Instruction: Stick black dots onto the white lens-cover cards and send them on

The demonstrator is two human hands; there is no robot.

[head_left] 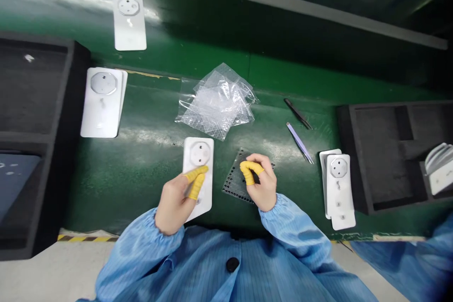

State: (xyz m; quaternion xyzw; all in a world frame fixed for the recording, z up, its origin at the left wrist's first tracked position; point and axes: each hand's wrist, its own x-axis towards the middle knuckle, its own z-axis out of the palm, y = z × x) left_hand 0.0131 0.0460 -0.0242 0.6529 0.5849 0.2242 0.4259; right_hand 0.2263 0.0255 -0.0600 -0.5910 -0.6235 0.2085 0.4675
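A white panel [207, 184] with a round dial at its top lies upright in front of me on the green table. My left hand [184, 196], with yellow finger covers on thumb and index finger, rests on its lower left part, the covered fingertips close together. To the right, a dark sheet [233, 182] with rows of small black round pieces lies flat. My right hand [259, 177], also in yellow finger covers, is over that sheet, thumb and index finger pinched; whatever they hold is too small to make out.
Clear plastic bags [217, 104] lie behind the panel. Black tweezers [297, 113] and purple tweezers [299, 142] lie right. White panels stand in stacks [101, 108] left and right [341, 193]. Black trays flank the table [53, 151], [361, 165]. A blue sleeve [414, 259] shows lower right.
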